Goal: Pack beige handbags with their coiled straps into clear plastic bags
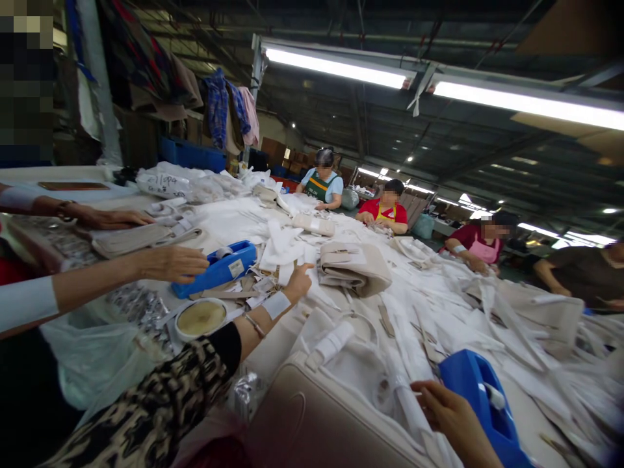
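My left hand point(298, 283), below a patterned sleeve and a white wrist patch, reaches over the pile with its index finger stretched out and thumb raised; nothing shows in it. It is near a folded beige bag point(358, 268). At lower right my right hand point(451, 416) has its fingers loosely apart, beside a white-wrapped strap point(407, 406). I cannot tell whether they touch. In front of me stands a large beige bag point(336, 422), with white wrapping and a wrapped roll point(334, 341) at its opening.
A co-worker's hands point(170, 263) reach in from the left near a blue tape dispenser point(219, 266) and a round tub point(201, 318). A second blue dispenser point(480, 403) stands beside my right hand. White wrapping covers the table; several people work along its far side.
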The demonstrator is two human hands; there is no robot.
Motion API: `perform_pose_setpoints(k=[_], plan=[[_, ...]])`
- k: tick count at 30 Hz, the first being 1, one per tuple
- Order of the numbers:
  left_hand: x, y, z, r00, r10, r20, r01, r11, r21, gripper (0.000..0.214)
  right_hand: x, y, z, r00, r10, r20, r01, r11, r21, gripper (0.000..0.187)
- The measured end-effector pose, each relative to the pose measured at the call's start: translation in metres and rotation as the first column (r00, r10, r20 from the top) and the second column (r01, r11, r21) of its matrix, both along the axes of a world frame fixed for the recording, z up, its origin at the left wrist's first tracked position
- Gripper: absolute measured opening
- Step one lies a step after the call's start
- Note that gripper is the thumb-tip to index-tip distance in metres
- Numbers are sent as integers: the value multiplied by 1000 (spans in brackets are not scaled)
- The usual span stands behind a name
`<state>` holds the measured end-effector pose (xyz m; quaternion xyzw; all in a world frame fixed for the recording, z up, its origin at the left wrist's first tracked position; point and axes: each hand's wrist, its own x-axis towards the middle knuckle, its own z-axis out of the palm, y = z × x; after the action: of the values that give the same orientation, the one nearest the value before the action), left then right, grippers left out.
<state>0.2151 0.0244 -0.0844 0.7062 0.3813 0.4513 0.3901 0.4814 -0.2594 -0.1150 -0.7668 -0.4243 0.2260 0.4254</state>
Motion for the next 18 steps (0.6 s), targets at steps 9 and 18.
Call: perform_pose_setpoints(k=[9,18], plan=[[-54,-57,-1,917,-369,-149,371,929,-16,46,-5,-18,25,973,-8,-232,3,1000,-25,42],[-20,-64,-5,850,-414,-327,480,864,154,23,-8,30,5,915,206,-347,-175,977,118,61]])
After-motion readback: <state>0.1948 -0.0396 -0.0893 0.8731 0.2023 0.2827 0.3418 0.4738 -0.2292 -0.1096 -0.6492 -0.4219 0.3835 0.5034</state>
